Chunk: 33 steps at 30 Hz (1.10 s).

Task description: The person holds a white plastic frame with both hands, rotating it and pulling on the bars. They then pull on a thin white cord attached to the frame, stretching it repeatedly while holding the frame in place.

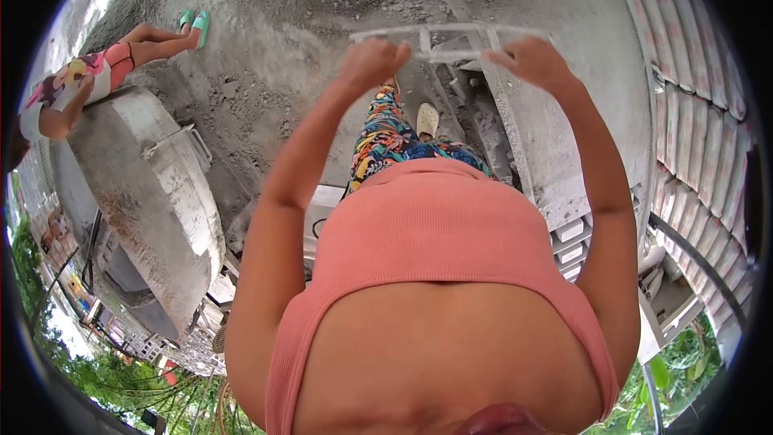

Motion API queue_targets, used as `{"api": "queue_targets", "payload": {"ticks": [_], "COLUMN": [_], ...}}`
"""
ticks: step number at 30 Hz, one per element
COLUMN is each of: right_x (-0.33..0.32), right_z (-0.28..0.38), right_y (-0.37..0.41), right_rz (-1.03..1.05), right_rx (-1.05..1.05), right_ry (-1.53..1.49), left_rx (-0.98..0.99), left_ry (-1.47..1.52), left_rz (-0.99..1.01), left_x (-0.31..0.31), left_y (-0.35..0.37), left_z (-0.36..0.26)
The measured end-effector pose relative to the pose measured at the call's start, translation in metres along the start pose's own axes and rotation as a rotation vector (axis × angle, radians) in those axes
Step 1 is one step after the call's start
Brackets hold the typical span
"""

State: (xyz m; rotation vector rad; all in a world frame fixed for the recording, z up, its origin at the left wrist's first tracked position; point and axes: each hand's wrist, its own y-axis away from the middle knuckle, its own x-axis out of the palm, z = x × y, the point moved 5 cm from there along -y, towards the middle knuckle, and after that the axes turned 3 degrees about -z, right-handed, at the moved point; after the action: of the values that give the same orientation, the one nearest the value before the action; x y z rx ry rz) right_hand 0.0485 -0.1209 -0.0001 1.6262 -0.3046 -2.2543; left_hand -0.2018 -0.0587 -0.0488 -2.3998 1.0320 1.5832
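Observation:
A pale, grey-coated frame [459,27] with long bars and short crosspieces spans the space between my hands, somewhat blurred. My left hand [373,61] is closed round its left end, thumb toward the middle. On the other side my right hand [533,62] is closed at the right end, its fingers partly hidden. Below the frame lie a narrow dark gap and a flat grey slab [564,137]. My foot in a cream clog [427,119] stands beside the gap.
To the left, a person in green slippers [201,30] is beside a large cement-crusted drum [141,193]. Rubble [266,93] covers the ground. Stacked grey blocks [570,231] sit under my right arm. Corrugated sheets [692,121] line the right side, with a dark pipe [699,260].

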Motion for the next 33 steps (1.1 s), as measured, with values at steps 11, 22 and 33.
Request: {"api": "queue_targets", "payload": {"ticks": [11,22,33], "right_x": [0.001,0.01,0.003], "right_z": [-0.005,-0.009,0.008], "right_y": [-0.057,-0.021,0.019], "right_rz": [-0.168,-0.139,0.109], "right_rx": [-0.003,-0.036,0.07], "right_ry": [-0.09,0.024,-0.017], "left_rx": [0.037,0.022,0.043], "left_ry": [-0.123,-0.03,-0.032], "left_rz": [-0.137,-0.025,0.156], "left_x": [-0.022,-0.013,-0.004], "left_y": [-0.044,-0.026,-0.004], "left_z": [0.022,0.002,-0.008]}}
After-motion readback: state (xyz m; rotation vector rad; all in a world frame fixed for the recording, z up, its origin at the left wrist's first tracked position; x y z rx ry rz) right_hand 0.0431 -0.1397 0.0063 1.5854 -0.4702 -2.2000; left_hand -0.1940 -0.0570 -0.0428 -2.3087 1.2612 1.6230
